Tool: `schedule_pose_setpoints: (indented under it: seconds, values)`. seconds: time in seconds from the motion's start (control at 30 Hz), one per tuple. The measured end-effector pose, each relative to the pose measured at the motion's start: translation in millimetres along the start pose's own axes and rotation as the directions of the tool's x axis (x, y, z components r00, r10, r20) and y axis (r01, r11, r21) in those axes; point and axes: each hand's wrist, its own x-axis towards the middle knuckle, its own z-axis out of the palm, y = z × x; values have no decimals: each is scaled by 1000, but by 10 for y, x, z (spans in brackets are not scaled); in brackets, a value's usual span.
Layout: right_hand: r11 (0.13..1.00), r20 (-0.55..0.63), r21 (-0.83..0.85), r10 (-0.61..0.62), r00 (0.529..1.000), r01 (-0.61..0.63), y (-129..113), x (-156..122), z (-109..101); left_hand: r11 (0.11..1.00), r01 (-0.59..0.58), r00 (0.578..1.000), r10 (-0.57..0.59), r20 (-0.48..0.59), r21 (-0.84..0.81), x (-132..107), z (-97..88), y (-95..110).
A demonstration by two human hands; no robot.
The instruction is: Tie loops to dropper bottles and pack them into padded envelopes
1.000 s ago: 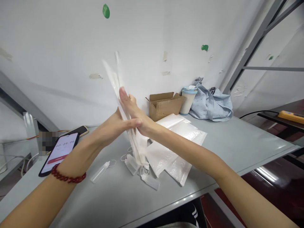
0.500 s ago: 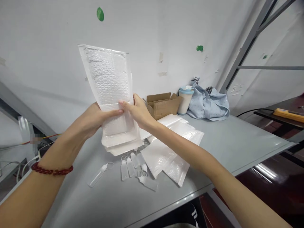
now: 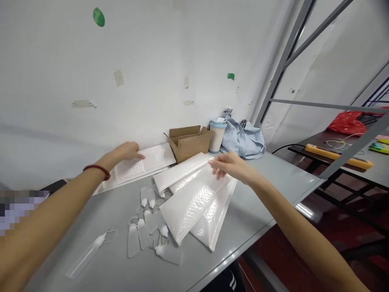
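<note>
My left hand [image 3: 125, 151], with a red bead bracelet on the wrist, rests flat on a stack of white bubble mailers [image 3: 142, 164] lying against the wall at the back of the grey table [image 3: 267, 190]. My right hand [image 3: 232, 165] hovers open, fingers spread, over the far end of a second fan of white bubble mailers [image 3: 194, 198] in the middle of the table. Several small clear plastic bottles with white caps [image 3: 147, 227] lie scattered in front of the mailers.
An open cardboard box [image 3: 188, 142], a pale cup with a blue lid [image 3: 217, 136] and a blue cloth bag [image 3: 243, 140] stand at the back. A dark phone [image 3: 53, 185] lies far left. The table's right edge drops to a dark floor; a metal rack [image 3: 334, 134] stands right.
Both hands held the mailer stack upright in the air; now the stack lies flat by the wall under my left hand, and my right hand has let go and moved over the other mailers.
</note>
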Motion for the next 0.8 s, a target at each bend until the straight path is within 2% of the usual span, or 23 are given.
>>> schedule_pose_setpoints:
  seconds: [0.07, 0.13, 0.17, 0.23, 0.3, 0.37, 0.5, 0.6, 0.67, 0.73, 0.8]
  values:
    - [990, -23, -116, 82, 996, -84, 203, -283, -143, 999, 19, 999, -18, -38, 49, -44, 190, 220]
    - [967, 7, -72, 247, 969, -246, 385, -506, -214, 999, -22, 1000, 23, -20, 48, -133, 350, 457]
    - [948, 35, -12, 317, 948, -317, 455, -582, -208, 998, -55, 998, 54, 27, 32, -170, 425, 573]
    - [920, 88, 138, 358, 930, -367, 542, -658, -109, 993, -114, 979, 117, 170, -26, -192, 582, 788]
    - [888, 100, 346, 284, 954, -301, 552, -652, 89, 987, -136, 942, 156, 297, -88, -139, 754, 965]
    - [807, 40, 555, 215, 976, -201, 500, -603, 330, 985, -122, 923, 157, 352, -120, -46, 931, 1102]
    - [709, -146, 705, 178, 973, -24, 331, -486, 744, 988, -77, 916, 121, 383, -131, 90, 1192, 1292]
    - [662, -156, 749, 234, 960, -40, 268, -412, 888, 994, -25, 929, 63, 365, -108, 92, 1253, 1368]
    - [630, -151, 775, 258, 954, -48, 271, -382, 883, 995, 0, 950, 32, 310, -101, 72, 1220, 1386]
    - [619, -189, 785, 254, 949, -9, 286, -376, 790, 993, 13, 973, 15, 231, -115, 49, 1121, 1382]
    - [653, -290, 753, 214, 933, 84, 284, -390, 618, 988, 12, 989, 10, 146, -152, 16, 955, 1365]
